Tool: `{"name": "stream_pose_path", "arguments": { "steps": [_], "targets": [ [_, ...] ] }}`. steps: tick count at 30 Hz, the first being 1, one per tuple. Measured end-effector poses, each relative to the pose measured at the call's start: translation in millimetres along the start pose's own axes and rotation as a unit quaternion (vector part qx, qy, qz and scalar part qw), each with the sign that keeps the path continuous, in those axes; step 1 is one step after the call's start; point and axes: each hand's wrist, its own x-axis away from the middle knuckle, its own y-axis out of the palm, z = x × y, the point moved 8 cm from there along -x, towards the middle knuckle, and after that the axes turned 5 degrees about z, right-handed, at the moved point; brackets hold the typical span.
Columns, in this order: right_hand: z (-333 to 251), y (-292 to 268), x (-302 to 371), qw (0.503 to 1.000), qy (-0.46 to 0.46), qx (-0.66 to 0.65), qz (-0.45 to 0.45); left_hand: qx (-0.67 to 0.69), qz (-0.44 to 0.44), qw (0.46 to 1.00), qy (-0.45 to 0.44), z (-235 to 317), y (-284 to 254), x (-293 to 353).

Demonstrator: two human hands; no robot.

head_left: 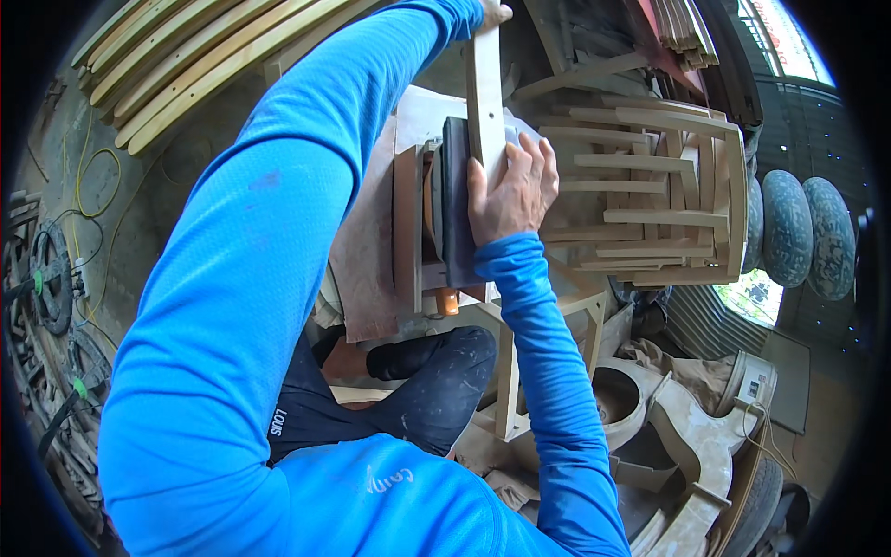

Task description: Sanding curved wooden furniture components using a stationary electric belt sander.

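Soft, fairly even light keeps the blue sleeves (251, 213) clear, while an opening (796, 39) at the upper right and a smaller gap (754, 295) below it glare nearly white against the dim wall (809, 116), and fisheye distortion bends straight edges toward a black, blurred rim.

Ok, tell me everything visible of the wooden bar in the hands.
The wooden bar is pale and narrow, with flat faces and a small dark hole or spot on top. It points away from the person, the left hand at its far end and the right hand gripping its near end, which overlaps a dark slab in view; contact there is unclear.
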Motion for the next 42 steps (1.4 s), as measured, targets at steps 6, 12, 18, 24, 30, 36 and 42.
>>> {"name": "stream_pose_path", "arguments": {
  "steps": [6, 12, 18, 24, 30, 36, 42],
  "targets": [
    [3.1, 11.7, -16.6, 1.0, -0.01, -0.003, -0.005, 0.026, -0.013, 0.998, -0.056, -16.1, 9.4, -16.4],
    [10.0, -18.4, 30.9, 1.0, -0.008, -0.003, -0.014, -0.021, 0.041, 0.998, -0.047, -12.1, 32.9, 12.7],
    [12.4, -78.7, 131.5, 0.999, 0.003, -0.021, -0.034, -0.109, 0.089, 0.99, -0.017, 29.2, 42.7, 128.0],
    [30.2, -118.8, 259.1, 0.959, 0.163, -0.081, -0.216, -0.131, 0.048, 0.989, 0.047, 78.3, 57.1, 276.9],
    [29.7, -156.9, 364.4, 0.899, 0.261, -0.154, -0.315, -0.136, 0.0, 0.985, 0.11, 100.5, 73.4, 378.9],
    [62.4, -225.0, 491.0, 0.886, 0.267, -0.081, -0.37, -0.202, 0.007, 0.972, 0.116, 95.6, 67.5, 354.6],
    [76.7, -313.2, 621.9, 0.889, 0.247, -0.021, -0.385, -0.195, 0.006, 0.969, 0.149, 95.2, 71.8, 353.8]
  ]
}}
